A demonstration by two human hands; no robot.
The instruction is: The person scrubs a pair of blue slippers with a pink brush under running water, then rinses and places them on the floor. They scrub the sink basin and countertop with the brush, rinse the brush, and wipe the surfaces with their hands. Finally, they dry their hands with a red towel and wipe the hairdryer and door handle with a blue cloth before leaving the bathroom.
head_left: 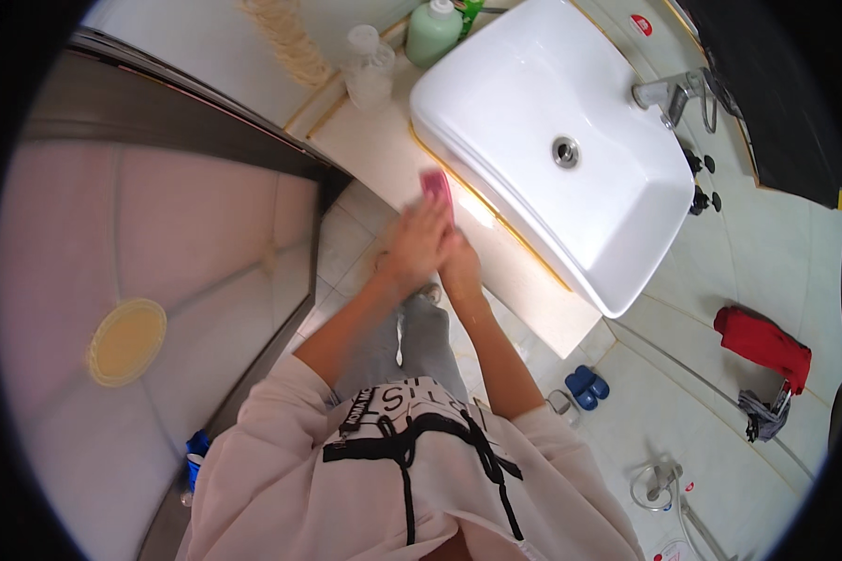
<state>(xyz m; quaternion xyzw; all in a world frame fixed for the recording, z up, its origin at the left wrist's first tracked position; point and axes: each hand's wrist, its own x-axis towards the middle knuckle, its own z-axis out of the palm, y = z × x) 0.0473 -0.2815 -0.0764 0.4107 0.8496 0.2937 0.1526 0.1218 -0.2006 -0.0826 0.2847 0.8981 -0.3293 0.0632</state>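
My left hand (419,242) lies over a narrow pink object (435,184), perhaps a brush or comb. Motion blur hides its exact kind. My right hand (461,265) is curled around the near end of this object, close against the left hand. Both hands are in front of the front edge of a pale countertop (533,298). Beyond them, on the counter, sits a white rectangular washbasin (512,91) with a metal drain (565,151). How the left fingers meet the pink object is blurred.
A chrome faucet (666,92) rises behind the basin. A green pump bottle (433,35) and a clear bottle (368,66) stand at the counter's far left. Blue slippers (586,387) rest below at right. Red cloth (763,348) hangs on the right wall.
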